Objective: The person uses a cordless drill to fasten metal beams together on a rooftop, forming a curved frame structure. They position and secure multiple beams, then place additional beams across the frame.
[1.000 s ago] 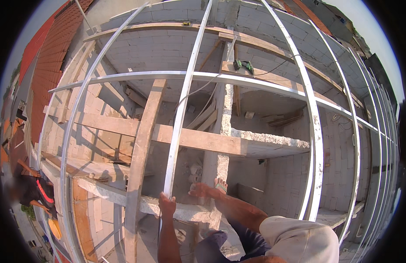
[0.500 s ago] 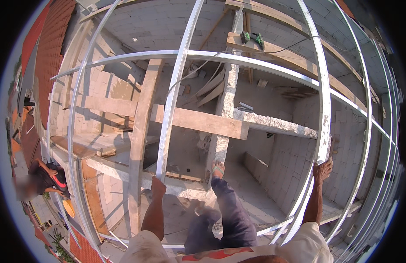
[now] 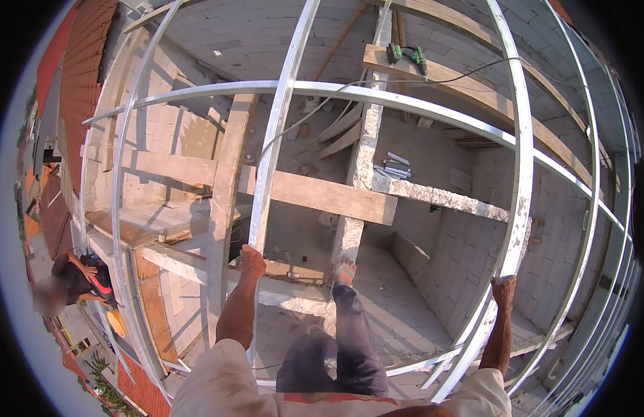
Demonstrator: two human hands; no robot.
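Observation:
My left hand (image 3: pixel 251 261) is closed on a long silvery metal bar (image 3: pixel 272 146) that runs away from me left of centre. On the right, my right hand (image 3: pixel 503 289) grips another silvery metal bar (image 3: pixel 522 160), its fingers curled over the edge. A crossing metal bar (image 3: pixel 405 100) spans both of them farther off. Below, my sandalled foot (image 3: pixel 345 272) stands on a rough concrete beam (image 3: pixel 348 240) between the two bars.
Wooden planks (image 3: pixel 322 196) lie across the wall tops, with deep drops into rooms between them. A green and black cordless drill (image 3: pixel 418 59) rests on a far plank (image 3: pixel 461 83). A cable (image 3: pixel 315 115) loops over the bars. Another person (image 3: pixel 82 278) is at the left.
My left hand has moved a little forward along its bar. My right hand has slid slightly back toward me, and the view has shifted a little.

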